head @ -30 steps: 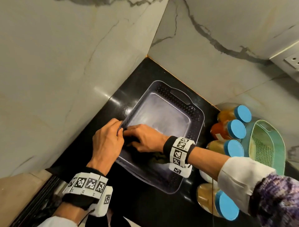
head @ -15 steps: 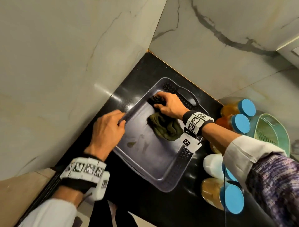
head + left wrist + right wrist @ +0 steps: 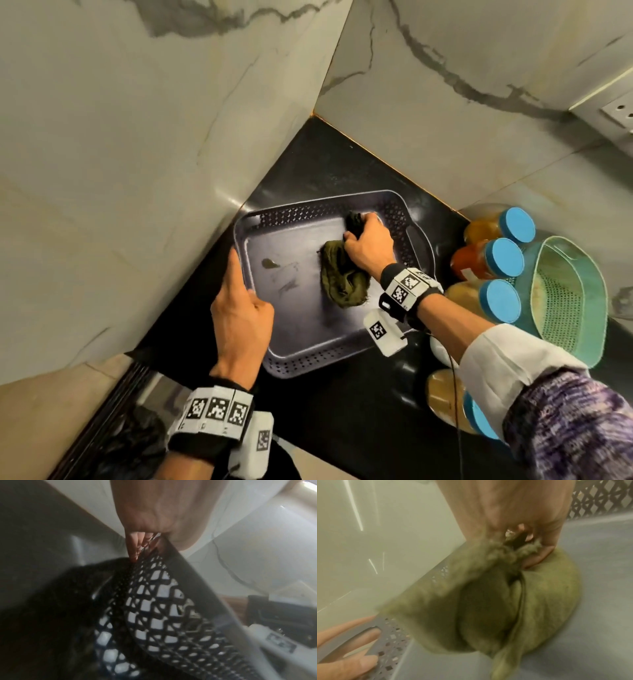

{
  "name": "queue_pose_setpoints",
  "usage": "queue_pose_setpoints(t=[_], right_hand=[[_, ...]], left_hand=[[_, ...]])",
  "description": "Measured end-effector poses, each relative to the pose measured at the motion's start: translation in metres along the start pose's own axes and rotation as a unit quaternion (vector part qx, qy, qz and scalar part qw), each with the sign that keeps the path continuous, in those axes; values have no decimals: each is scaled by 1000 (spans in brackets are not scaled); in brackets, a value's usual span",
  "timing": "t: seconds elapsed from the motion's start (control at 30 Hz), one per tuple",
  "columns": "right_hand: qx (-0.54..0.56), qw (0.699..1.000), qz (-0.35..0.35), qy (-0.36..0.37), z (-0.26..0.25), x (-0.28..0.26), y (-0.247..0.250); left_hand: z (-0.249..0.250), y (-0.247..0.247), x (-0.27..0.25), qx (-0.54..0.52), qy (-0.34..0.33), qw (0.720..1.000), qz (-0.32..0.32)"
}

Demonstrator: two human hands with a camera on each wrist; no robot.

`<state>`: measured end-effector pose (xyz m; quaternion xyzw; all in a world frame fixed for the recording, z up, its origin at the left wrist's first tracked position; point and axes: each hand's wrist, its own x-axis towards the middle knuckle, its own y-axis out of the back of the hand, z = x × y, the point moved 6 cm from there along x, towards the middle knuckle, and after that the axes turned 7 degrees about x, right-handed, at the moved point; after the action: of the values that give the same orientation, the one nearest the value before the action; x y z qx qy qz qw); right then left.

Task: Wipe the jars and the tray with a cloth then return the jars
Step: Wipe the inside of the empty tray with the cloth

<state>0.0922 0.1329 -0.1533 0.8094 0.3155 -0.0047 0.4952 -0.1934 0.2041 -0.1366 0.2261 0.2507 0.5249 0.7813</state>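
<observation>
A dark grey tray (image 3: 308, 329) with perforated walls is sitting on the black surface (image 3: 359, 421), tucked into the corner where the two marble walls (image 3: 137, 154) are meeting. The person's right hand (image 3: 368, 245) is reaching into the tray's far right corner, its fingers (image 3: 544, 550) curling round a bunched olive-green cloth (image 3: 342, 277) and pressing it down on the tray floor; the rest of the cloth is trailing back under the wrist, towards the middle of the tray. Near the tray's middle, left of the cloth, a small greenish smear (image 3: 270, 263) is showing on the floor, with fainter streaks beside it. The left hand (image 3: 239, 315) is gripping the tray's left rim, thumb hooking over the edge into the tray while the fingers (image 3: 135, 545) are wrapping the outside of the lattice wall, one lying along the rim. The jars (image 3: 493, 263), with amber and orange contents and blue lids, are lying on their sides just right of the tray, outside it, and another (image 3: 455, 407) is sitting nearer the person, partly hidden by the right sleeve. A teal strainer basket (image 3: 568, 294) is resting beyond the jars, farther from the tray.
</observation>
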Motion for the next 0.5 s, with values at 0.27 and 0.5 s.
queue_pose_setpoints(t=[0.27, 0.5], right_hand=[[-34, 942, -220, 252, -57, -49, -50], [-95, 916, -236, 311, -56, -52, -36]], left_hand=[[9, -3, 14, 7, -23, 1000, -2], [10, 7, 17, 24, -20, 999, -33]])
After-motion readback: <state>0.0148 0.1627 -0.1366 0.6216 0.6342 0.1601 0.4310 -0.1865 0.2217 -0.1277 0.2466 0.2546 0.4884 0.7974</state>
